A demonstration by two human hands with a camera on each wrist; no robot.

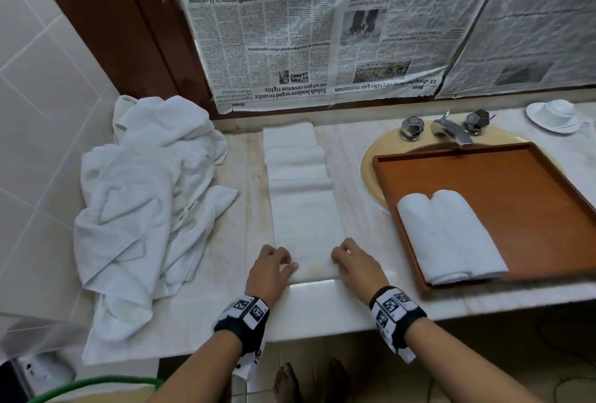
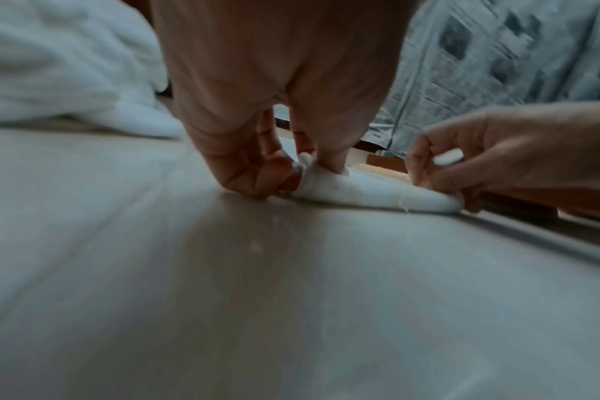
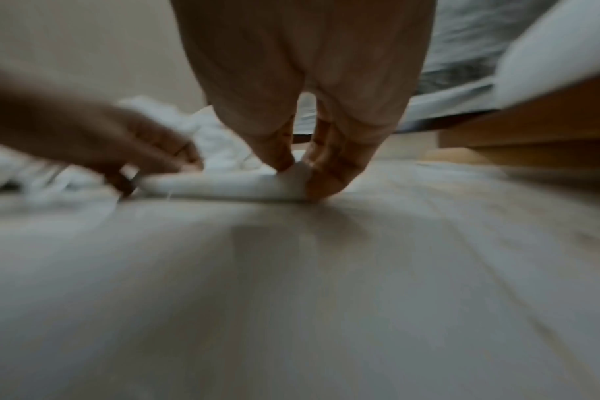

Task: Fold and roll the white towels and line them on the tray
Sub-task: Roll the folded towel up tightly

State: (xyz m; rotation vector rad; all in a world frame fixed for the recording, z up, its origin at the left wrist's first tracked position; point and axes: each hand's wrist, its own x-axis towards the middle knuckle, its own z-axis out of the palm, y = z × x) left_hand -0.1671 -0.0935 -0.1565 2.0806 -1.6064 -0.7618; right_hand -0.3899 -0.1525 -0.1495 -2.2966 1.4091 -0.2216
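A long folded white towel point(image 1: 303, 209) lies flat on the marble worktop point(image 1: 354, 306), running from the front edge back toward the newspaper-covered wall point(image 1: 322, 32). At its near end, the left hand point(image 1: 269, 269) pinches the towel's left corner and the right hand point(image 1: 358, 265) pinches the right corner; the wrist views show the fingers point(image 2: 254, 173) and thumb of each hand curled on the cloth, with the end lifted into a small first turn. To the right, a brown wooden tray point(image 1: 516, 183) sits over the sink point(image 1: 371, 164), and two rolled white towels point(image 1: 451, 235) lie side by side, touching, in its front-left corner. A heap of unfolded white towels point(image 1: 145, 209) covers the left end of the worktop. A white cup and saucer point(image 1: 556, 115) stands at the back-right corner, beyond the tap point(image 1: 450, 128).
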